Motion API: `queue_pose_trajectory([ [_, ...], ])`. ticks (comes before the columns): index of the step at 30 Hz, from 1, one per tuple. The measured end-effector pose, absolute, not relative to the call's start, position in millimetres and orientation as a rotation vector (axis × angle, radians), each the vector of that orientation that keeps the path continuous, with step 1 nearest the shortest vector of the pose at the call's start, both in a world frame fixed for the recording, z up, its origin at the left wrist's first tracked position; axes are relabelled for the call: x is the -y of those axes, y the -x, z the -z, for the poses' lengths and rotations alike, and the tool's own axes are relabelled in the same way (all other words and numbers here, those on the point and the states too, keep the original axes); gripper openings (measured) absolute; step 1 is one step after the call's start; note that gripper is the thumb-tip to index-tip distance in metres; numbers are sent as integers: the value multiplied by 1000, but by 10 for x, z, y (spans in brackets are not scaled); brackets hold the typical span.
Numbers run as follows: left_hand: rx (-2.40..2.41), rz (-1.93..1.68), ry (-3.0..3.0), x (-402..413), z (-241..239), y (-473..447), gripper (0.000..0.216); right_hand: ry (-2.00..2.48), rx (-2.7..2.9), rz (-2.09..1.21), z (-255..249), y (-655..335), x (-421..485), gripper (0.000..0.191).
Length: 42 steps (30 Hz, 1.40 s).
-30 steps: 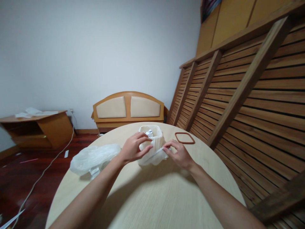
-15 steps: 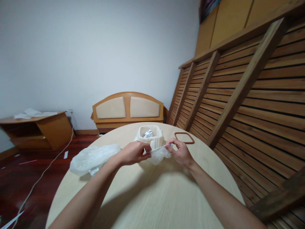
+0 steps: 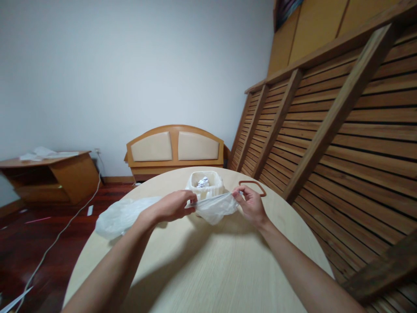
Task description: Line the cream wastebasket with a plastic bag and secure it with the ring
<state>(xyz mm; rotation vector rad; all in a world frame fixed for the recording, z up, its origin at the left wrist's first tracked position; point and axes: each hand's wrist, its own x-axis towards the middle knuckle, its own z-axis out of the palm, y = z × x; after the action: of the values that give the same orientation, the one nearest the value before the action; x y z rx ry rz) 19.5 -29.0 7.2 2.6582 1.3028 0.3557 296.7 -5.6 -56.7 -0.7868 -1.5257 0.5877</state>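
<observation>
A small cream bin (image 3: pixel 206 184) stands on the round pale wooden table (image 3: pixel 208 269), with crumpled silvery paper (image 3: pixel 203 182) inside it. In front of the bin hangs a thin translucent plastic bag (image 3: pixel 215 208), stretched between both hands. My left hand (image 3: pixel 172 206) pinches the bag's left edge, fingers closed. My right hand (image 3: pixel 250 205) pinches its right edge, fingers closed too. The bag sags between them just above the tabletop.
A second crumpled plastic bag (image 3: pixel 125 216) lies on the table's left side. A brown square ring (image 3: pixel 252 188) lies behind my right hand. A slatted wooden frame (image 3: pixel 342 130) leans on the right. On the dark floor stand a padded headboard (image 3: pixel 176 150) and a low shelf (image 3: pixel 48 176).
My left hand left the bin's side and took the bag's edge. Both hands then moved apart and stretched the bag open in front of the bin.
</observation>
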Motion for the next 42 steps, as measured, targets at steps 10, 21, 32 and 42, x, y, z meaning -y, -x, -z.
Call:
queue_pose_trajectory([
  [10, -1574, -373, -2383, 319, -144, 50, 20, 790, 1559, -520, 588, -2991, 29, 33],
  [21, -1782, -1048, -2335, 49, -1, -17, 21, 867, 1599, -469, 594, -2957, 33, 29],
  [32, -1280, -1090, -2728, -43, 276, -229, 27, 803, 1463, -472, 619, -2964, -35, 21],
  [42, -1183, -916, -2787, 21, 120, -164, 19, 813, 1411, -443, 585, -3019, -48, 23],
])
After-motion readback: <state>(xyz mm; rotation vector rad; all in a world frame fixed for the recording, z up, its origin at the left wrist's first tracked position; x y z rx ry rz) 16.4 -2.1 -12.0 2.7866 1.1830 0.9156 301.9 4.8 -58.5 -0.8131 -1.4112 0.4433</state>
